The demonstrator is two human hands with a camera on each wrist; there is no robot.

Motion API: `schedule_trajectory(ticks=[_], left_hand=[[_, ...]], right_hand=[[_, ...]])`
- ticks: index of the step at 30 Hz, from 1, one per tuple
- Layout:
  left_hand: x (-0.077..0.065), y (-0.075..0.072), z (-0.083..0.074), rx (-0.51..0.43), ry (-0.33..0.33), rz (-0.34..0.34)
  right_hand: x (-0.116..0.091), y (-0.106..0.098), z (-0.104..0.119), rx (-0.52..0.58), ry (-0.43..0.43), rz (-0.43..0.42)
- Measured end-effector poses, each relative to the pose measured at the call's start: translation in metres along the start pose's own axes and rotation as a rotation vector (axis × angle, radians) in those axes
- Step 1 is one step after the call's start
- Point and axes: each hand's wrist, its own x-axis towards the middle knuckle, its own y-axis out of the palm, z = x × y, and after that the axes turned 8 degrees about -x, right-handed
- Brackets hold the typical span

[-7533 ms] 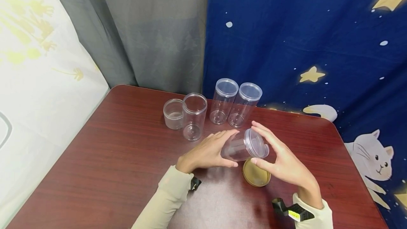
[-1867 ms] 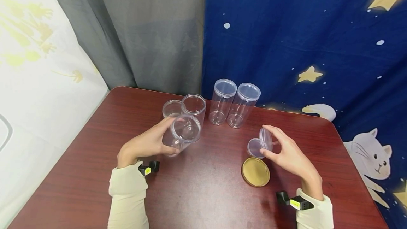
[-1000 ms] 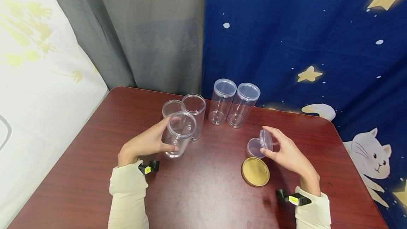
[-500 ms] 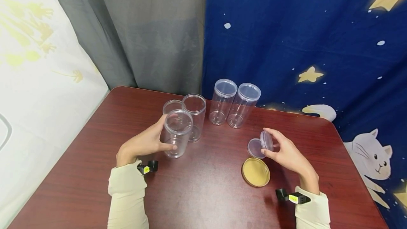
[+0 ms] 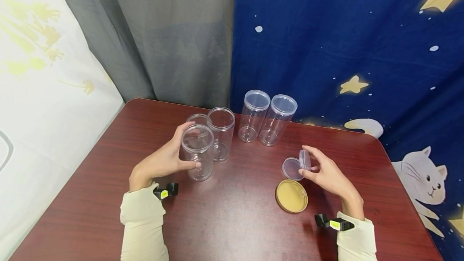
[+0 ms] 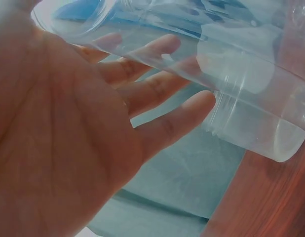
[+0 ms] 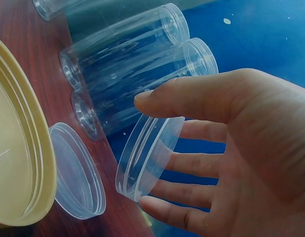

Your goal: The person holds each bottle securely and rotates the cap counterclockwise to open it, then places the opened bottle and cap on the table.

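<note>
Watching L hand (image 5: 162,159), fingers wide abt clr jar (image 5: 203,154), R hand (image 5: 330,176) pinching clr lid (image 5: 305,159), gold lid (image 5: 291,196) nr R thumb

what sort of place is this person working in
Probably a makeshift indoor workspace, perhaps a curtained booth: a reddish-brown table stands against a grey curtain and a blue star-patterned cloth. What lies beyond them isn't shown.

Yellow labels (image 5: 335,225) on black wrist cameras (image 5: 348,224), no legible text
</note>
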Motion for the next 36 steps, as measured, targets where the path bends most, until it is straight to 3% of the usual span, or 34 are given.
schedule_trajectory(ticks=[12, 23, 29, 36], left_hand=[[-0.002, -0.002, 0.001, -0.012, 0.009, -0.008], [-0.004, -0.002, -0.012, 0.061, 0.002, -0.040], [-0.005, 0.001, -0.031, 0.154, 0.083, -0.144], [-0.005, 0.010, -0.057, 0.203, 0.280, -0.297]], right_hand=[[-0.002, -0.002, -0.006, 0.027, 0.041, 0.005], [-0.002, -0.004, -0.013, 0.059, 0.074, 0.012], [-0.002, -0.005, -0.017, 0.091, 0.056, 0.001], [-0.004, -0.008, -0.022, 0.118, 0.077, 0.003]])
